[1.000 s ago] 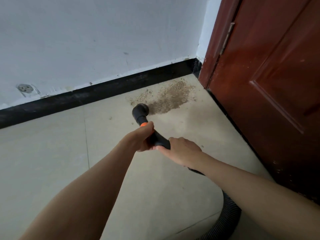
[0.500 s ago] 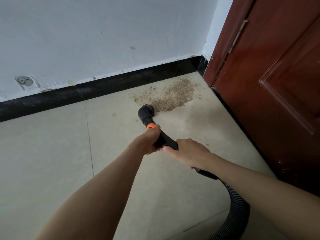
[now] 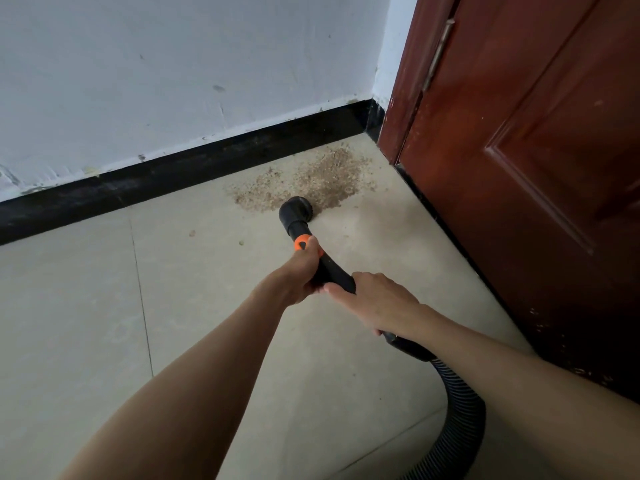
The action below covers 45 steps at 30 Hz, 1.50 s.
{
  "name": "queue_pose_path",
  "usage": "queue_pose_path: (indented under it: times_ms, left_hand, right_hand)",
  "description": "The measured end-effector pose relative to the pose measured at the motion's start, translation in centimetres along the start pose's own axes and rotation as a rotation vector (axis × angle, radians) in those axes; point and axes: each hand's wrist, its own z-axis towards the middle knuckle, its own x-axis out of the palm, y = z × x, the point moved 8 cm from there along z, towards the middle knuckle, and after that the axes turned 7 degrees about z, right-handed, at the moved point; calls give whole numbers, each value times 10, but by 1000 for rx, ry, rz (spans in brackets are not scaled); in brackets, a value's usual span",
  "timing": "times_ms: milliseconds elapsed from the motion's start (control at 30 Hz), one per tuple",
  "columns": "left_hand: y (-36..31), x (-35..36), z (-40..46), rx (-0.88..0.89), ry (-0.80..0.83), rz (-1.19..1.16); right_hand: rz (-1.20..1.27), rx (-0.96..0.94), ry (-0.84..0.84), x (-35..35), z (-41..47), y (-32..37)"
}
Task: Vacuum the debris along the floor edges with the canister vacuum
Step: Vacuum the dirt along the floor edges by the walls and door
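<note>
A patch of brown, sawdust-like debris (image 3: 311, 181) lies on the tiled floor in the corner between the black baseboard and the door. The round black vacuum nozzle (image 3: 296, 211) rests on the near edge of that patch. My left hand (image 3: 300, 271) grips the black wand just behind its orange ring (image 3: 302, 242). My right hand (image 3: 375, 304) holds the wand handle further back. The ribbed black hose (image 3: 460, 407) curves down out of the frame at the lower right. The canister itself is out of sight.
A white wall with a black baseboard (image 3: 173, 178) runs across the back. A dark red wooden door (image 3: 519, 168) stands along the right. Two small crumbs (image 3: 191, 233) lie on the beige tiles left of the nozzle.
The nozzle has slid forward and to the right, from the left edge of the debris patch onto its near side. Both hands moved with the wand.
</note>
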Motion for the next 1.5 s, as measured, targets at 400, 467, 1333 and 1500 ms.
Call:
queue_pose_path:
  times_ms: [400,467,1333,1500]
  left_hand:
    - [-19,44,14,48,37,63]
    - [-23,53,16,50,49,78]
    - [-58,125,61,186,53,192]
    - [-74,131,65,269,85,175]
  right_hand:
    - [190,41,-50,-17,7,-40]
    - [211,51,-62,-19,9,-48]
    - [357,91,-252,-60,38,-117]
    - [816,75,-214,-69,55,-128]
